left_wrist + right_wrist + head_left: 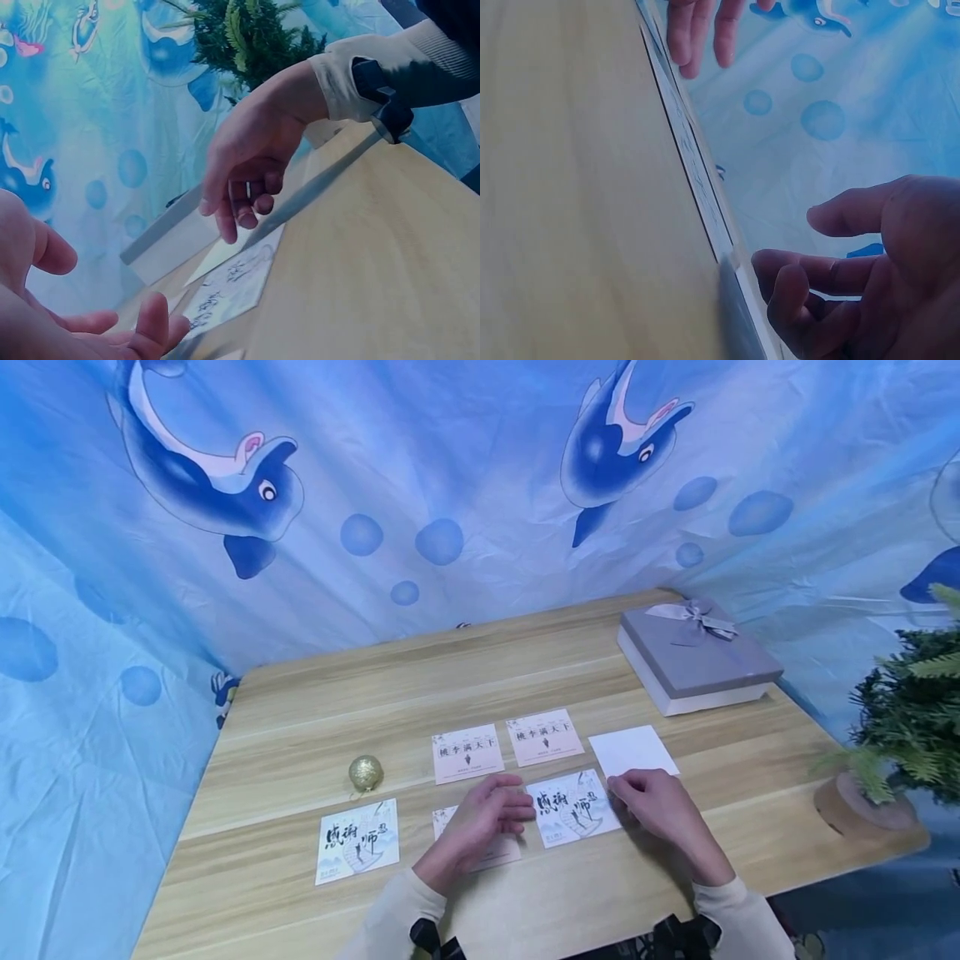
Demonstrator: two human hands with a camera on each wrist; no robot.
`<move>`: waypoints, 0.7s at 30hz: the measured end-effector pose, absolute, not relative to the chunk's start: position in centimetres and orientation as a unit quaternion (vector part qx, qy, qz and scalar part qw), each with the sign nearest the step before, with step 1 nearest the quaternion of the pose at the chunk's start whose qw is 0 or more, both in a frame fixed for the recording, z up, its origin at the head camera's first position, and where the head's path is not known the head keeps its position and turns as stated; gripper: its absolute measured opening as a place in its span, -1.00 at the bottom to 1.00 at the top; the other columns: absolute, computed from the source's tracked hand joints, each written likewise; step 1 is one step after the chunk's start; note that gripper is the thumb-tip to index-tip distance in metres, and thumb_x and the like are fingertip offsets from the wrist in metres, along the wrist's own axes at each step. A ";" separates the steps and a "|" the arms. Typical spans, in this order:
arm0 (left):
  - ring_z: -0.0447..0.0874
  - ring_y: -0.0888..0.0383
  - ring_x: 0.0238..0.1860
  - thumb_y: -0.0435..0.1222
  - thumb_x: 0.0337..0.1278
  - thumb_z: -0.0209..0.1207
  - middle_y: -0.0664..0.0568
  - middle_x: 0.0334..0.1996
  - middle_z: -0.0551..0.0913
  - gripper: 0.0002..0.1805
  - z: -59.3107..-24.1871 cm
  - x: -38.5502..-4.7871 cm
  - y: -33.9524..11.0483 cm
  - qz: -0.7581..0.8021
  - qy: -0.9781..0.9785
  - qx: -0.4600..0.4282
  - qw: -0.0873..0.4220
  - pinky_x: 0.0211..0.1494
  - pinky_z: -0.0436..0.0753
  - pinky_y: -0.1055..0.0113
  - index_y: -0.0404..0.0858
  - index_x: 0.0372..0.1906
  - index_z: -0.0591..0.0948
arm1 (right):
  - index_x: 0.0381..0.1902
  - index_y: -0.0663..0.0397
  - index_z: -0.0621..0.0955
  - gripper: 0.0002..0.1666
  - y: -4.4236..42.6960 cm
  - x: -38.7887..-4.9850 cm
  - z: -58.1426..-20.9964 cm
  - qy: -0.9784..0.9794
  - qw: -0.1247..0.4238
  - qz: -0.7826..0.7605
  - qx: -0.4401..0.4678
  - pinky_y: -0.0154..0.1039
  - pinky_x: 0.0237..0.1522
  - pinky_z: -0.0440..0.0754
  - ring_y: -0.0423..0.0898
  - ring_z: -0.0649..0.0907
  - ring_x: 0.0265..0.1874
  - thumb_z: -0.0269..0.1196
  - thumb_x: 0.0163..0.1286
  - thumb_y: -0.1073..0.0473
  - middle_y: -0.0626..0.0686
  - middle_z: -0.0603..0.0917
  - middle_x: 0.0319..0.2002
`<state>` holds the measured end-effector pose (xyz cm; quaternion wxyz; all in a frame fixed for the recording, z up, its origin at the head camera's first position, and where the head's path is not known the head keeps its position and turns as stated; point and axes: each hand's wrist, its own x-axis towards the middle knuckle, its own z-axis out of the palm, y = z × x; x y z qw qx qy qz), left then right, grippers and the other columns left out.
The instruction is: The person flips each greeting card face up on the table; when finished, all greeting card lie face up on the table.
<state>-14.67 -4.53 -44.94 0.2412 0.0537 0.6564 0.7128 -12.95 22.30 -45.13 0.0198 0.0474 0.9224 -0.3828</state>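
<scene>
My left hand point(483, 822) hovers over a pink card point(497, 853), hiding part of it. Its fingers are relaxed and spread toward a card with black brush lettering point(570, 810). On that card's other side is my right hand point(654, 806), near the front edge of a blank white card point(633, 750). In the right wrist view, thumb and index finger of the right hand point(892, 262) stand apart, and nothing shows between them. Two pink lettered cards point(467, 756) lie behind. A matching brush-lettered card point(357, 843) lies at the left.
A gold glitter ball point(366, 772) sits behind the left card. At the back right stands a grey-lidded box point(697, 647) with a ribbon bow. A green plant on a wooden base point(862, 810) occupies the table's right end. Blue dolphin-printed cloth point(465, 468) hangs behind the wooden table point(360, 693).
</scene>
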 end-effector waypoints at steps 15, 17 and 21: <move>0.65 -0.15 0.03 -0.27 0.38 -0.06 -0.36 0.10 0.57 -0.52 -42.4 -18.1 -1.7 0.691 0.680 0.073 0.235 0.04 0.69 0.16 -0.42 0.30 0.34 | -0.39 0.14 0.70 -0.61 24.8 -13.8 -42.4 0.934 -0.019 -0.355 0.024 -0.23 -0.39 0.47 -0.14 0.53 -0.53 0.14 0.45 -0.03 0.02 0.67 -0.51; 0.64 -0.15 0.04 -0.27 0.40 -0.07 -0.36 0.12 0.55 -0.53 -41.6 -19.0 -1.0 0.690 0.683 0.081 0.225 0.09 0.68 0.13 -0.40 0.30 0.34 | -0.36 0.16 0.70 -0.60 25.0 -14.3 -41.9 0.934 -0.025 -0.356 0.019 -0.23 -0.39 0.49 -0.14 0.55 -0.51 0.13 0.46 -0.03 0.02 0.69 -0.46; 0.64 -0.15 0.06 -0.27 0.41 -0.10 -0.40 0.13 0.54 -0.54 -40.5 -20.7 0.3 0.698 0.681 0.082 0.206 0.08 0.68 0.13 -0.40 0.30 0.35 | -0.28 0.22 0.70 -0.54 25.3 -15.2 -41.1 0.930 -0.029 -0.366 0.019 -0.23 -0.41 0.52 -0.13 0.59 -0.52 0.11 0.47 -0.06 0.08 0.71 -0.43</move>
